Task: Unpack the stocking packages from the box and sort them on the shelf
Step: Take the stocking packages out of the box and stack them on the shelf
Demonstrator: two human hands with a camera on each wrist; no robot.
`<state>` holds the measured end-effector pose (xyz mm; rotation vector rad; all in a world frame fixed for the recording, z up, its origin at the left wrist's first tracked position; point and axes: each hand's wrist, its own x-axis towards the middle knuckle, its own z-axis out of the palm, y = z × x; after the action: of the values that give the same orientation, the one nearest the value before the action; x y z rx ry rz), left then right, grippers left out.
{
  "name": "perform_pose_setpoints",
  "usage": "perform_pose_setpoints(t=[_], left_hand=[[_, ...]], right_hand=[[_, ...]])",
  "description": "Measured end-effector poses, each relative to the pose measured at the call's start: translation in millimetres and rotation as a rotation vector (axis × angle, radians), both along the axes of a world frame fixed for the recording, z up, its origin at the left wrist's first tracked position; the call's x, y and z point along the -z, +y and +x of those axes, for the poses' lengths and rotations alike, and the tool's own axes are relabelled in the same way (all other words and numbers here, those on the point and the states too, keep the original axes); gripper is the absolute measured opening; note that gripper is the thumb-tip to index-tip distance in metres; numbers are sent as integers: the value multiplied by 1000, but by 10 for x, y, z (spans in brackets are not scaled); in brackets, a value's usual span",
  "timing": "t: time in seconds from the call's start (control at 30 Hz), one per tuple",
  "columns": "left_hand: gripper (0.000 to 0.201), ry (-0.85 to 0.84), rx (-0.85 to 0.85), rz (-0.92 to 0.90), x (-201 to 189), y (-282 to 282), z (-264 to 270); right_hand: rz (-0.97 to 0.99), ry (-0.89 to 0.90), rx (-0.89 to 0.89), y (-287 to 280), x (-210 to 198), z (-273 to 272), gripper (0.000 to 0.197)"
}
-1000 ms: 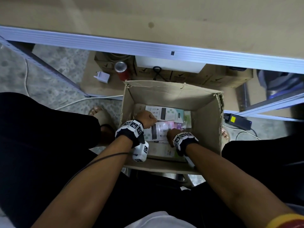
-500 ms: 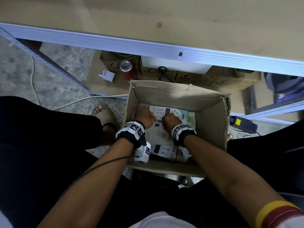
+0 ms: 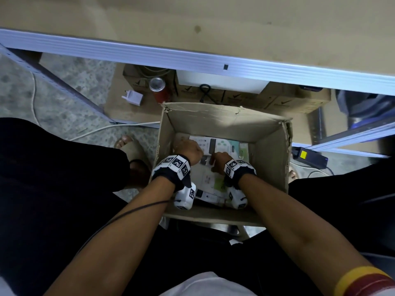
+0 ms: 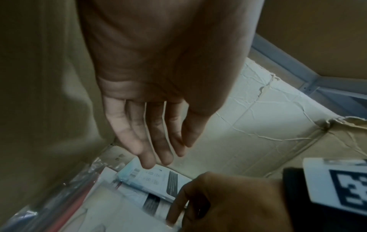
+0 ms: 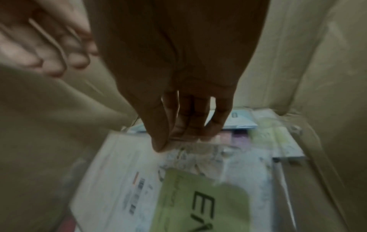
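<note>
Nearest the person, both forearms reached down into the open cardboard box (image 3: 271,159) that stood on the floor between the knees. The right hand (image 3: 220,162) pinched the top edge of a clear-wrapped stocking package (image 5: 139,169), thumb and fingertips closed on the plastic, as the right wrist view showed. The left hand (image 3: 188,149) hovered just beside it, fingers straight and relaxed, holding nothing, its tips (image 4: 151,158) close above a pale blue package (image 4: 157,177) toward the box's far wall. More packages lay flat in overlapping layers across the bottom, one with a green card (image 5: 198,200). Beyond the box, under the shelf edge, stood a red drink can (image 3: 158,89), a white plug adapter (image 3: 133,97) and flat cartons. The wooden shelf (image 3: 213,24) with its metal rim spanned the far side, and its visible part showed no packages. By my judgement the unpacking step was in hand: the next move called for lifting the pinched package clear of its neighbours, with the free hand steadying or taking a second one, then carrying it up to the shelf.
</note>
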<state>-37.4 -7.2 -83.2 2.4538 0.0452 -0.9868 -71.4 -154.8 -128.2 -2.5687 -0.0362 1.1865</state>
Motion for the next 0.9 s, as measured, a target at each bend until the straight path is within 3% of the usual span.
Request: perform_pose_setpoints(t=[0.33, 0.5, 0.6, 0.73, 0.9], left_hand=[[40, 34, 193, 285, 290, -135, -14], [45, 70, 281, 313, 440, -217, -88], [37, 42, 349, 355, 497, -245, -131], [29, 40, 521, 253, 625, -239, -208], [61, 44, 689, 309, 775, -178, -339]], right_hand=[[-12, -70, 65, -340, -362, 113, 22], [-85, -174, 201, -522, -522, 42, 18], [-94, -240, 253, -578, -613, -20, 14], [-58, -289, 349, -606, -709, -122, 15], [-12, -347, 419, -659, -794, -203, 14]])
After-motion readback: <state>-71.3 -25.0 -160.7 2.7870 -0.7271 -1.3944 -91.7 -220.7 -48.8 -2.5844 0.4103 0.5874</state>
